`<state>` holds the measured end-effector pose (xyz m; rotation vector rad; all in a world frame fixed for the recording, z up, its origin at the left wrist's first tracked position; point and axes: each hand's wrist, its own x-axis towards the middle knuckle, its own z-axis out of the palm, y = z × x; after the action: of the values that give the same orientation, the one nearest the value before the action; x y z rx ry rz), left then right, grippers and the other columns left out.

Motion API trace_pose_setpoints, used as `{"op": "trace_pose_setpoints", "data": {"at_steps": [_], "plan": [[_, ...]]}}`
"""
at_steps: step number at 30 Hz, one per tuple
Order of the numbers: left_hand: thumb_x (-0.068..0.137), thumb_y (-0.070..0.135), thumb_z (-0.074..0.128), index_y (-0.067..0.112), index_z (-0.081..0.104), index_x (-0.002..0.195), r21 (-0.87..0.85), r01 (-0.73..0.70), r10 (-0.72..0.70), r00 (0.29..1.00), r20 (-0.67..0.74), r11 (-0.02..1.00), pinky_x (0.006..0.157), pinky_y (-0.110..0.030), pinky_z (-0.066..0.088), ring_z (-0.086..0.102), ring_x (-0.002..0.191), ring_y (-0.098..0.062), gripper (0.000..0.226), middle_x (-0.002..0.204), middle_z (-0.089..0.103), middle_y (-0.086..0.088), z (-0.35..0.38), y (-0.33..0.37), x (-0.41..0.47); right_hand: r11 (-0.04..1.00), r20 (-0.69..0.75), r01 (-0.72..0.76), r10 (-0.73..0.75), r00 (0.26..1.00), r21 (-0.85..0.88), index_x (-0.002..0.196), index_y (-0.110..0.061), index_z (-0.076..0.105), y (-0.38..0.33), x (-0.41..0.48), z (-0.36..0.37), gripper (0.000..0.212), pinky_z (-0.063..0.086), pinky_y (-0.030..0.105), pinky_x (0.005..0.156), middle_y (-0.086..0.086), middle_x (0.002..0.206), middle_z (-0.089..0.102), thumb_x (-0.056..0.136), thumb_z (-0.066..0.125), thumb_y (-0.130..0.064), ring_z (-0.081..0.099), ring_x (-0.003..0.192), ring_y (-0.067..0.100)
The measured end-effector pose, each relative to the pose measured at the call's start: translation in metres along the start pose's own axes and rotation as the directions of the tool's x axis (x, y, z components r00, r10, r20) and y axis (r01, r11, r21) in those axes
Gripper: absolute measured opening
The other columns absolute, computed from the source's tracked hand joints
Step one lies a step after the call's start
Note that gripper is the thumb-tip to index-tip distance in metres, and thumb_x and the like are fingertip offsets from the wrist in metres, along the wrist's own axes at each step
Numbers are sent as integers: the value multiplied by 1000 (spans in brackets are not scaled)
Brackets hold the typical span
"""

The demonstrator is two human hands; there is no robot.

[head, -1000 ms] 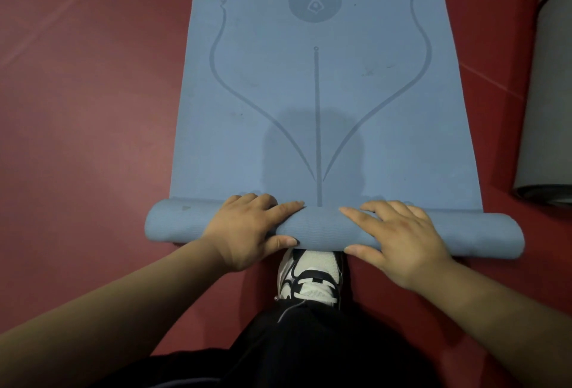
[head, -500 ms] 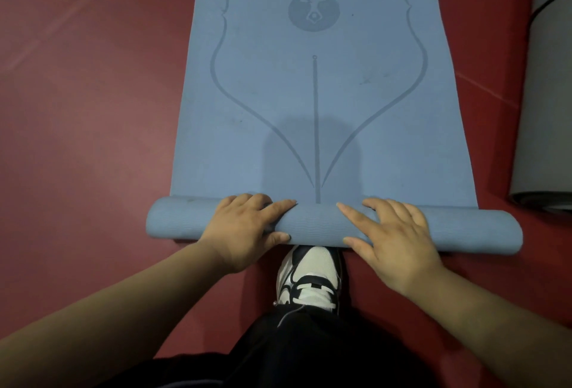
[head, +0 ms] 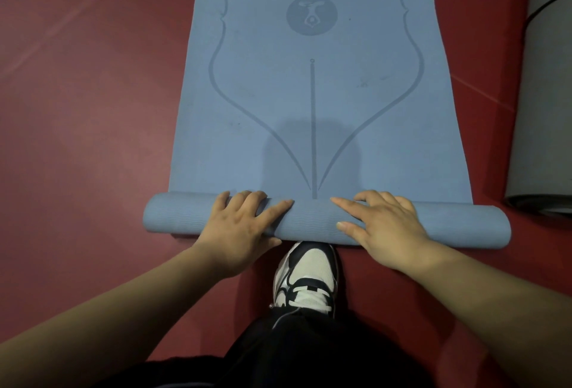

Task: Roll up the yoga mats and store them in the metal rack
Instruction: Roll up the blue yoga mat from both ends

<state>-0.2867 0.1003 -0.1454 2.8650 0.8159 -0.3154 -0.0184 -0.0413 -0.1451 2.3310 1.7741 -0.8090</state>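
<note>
A blue yoga mat (head: 312,103) lies flat on the red floor, running away from me. Its near end is wound into a roll (head: 312,220) lying crosswise. My left hand (head: 241,230) wraps the roll left of centre, fingers over the far side and thumb at the near edge. My right hand (head: 387,226) presses on top of the roll right of centre, with its fingers spread and fairly straight. No metal rack is in view.
A grey mat (head: 544,109), its near end rolled, lies on the floor at the right edge. My white and black shoe (head: 306,276) stands just behind the blue roll, between my arms. Red floor (head: 93,109) stretches to the left.
The roll has moved a little away from me along the mat, and both hands went with it. More of my shoe shows behind it.
</note>
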Motion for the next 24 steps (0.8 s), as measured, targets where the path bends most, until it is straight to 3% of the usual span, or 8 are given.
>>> {"op": "trace_pose_setpoints", "data": {"at_steps": [3, 7, 10, 14, 18, 22, 24], "plan": [[88, 69, 39, 43, 37, 149, -30, -5, 6, 999, 36, 1000, 96, -50, 43, 56, 113, -28, 66, 127, 56, -3, -3, -4, 8, 1000, -14, 17, -17, 1000, -11, 151, -59, 25, 0, -1, 0, 73, 20, 35, 113, -14, 146, 44, 84, 3, -78, 36, 139, 10], [81, 79, 18, 54, 19, 151, -89, 39, -19, 977, 211, 995, 103, -42, 31, 46, 122, -20, 74, 134, 46, 7, -15, -14, 22, 994, -109, 72, -81, 991, -86, 149, -51, 39, 7, -10, 1, 61, 31, 40, 108, -3, 140, 57, 92, 23, -69, 51, 131, 19], [79, 82, 14, 56, 13, 151, -122, 46, -13, 966, 257, 991, 105, -40, 29, 42, 124, -18, 77, 137, 42, 10, -16, -20, 28, 991, -98, 73, -84, 992, -108, 147, -47, 44, 10, -11, 4, 59, 37, 44, 104, 2, 136, 61, 93, 32, -67, 57, 126, 23], [83, 81, 18, 54, 12, 153, -113, 7, 19, 974, 227, 994, 104, -40, 30, 43, 123, -19, 76, 136, 43, 8, -14, -21, 29, 994, -51, 56, -61, 997, -97, 148, -53, 37, 11, -1, 0, 61, 34, 42, 106, -4, 139, 58, 91, 26, -72, 52, 130, 19], [88, 74, 37, 47, 26, 154, -7, -38, 38, 998, 45, 999, 101, -47, 38, 50, 118, -24, 72, 132, 51, 1, -6, -19, 21, 996, 20, 73, -72, 997, -55, 151, -60, 21, 16, 11, -9, 73, 26, 36, 112, -15, 148, 44, 82, 7, -80, 37, 139, 9], [86, 73, 39, 44, 29, 152, 13, -4, 3, 999, 33, 1000, 101, -50, 40, 52, 119, -26, 72, 134, 52, 1, 0, -16, 17, 995, 38, 92, -90, 995, -33, 152, -60, 18, 16, 15, -14, 76, 25, 35, 113, -16, 148, 42, 80, 5, -80, 35, 140, 9], [87, 75, 35, 47, 29, 151, -6, -7, 8, 998, 55, 1000, 100, -46, 38, 53, 117, -24, 70, 132, 53, 5, -3, -19, 22, 994, -22, 81, -83, 996, -78, 152, -57, 22, 15, 9, -11, 71, 27, 38, 112, -10, 149, 45, 85, 10, -78, 38, 139, 14]]}}
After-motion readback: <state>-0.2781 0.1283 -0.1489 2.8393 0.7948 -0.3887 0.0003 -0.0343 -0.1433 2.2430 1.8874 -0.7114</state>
